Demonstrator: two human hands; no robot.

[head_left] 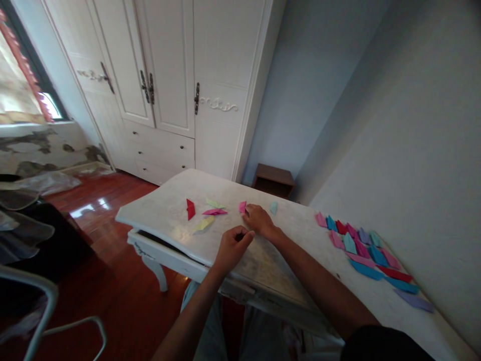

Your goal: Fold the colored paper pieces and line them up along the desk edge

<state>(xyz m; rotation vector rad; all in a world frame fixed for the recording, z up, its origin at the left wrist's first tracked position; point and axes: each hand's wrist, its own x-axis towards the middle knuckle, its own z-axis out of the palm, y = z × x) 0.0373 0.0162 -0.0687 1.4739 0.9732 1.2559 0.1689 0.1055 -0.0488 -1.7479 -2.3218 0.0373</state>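
Observation:
On the white marble-look table, my right hand [258, 219] has its fingers closed at the edge of a small pink folded paper [242, 207], which partly hides behind them. My left hand [232, 246] is nearer the front edge, thumb and fingertips curled together in a loop; no paper shows in it. Left of both hands lie a red folded paper [191, 209], a pale green one [215, 203], a magenta one [215, 212] and a yellow one [204, 224]. A light blue folded paper [274, 207] rests just beyond my right hand.
Rows of several coloured folded papers [363, 245] lie on the table's right part, along the wall. A white wardrobe [221, 55] and a small brown cabinet [274, 174] stand behind the table [158, 205]. A pale metal frame [48, 296] is at lower left.

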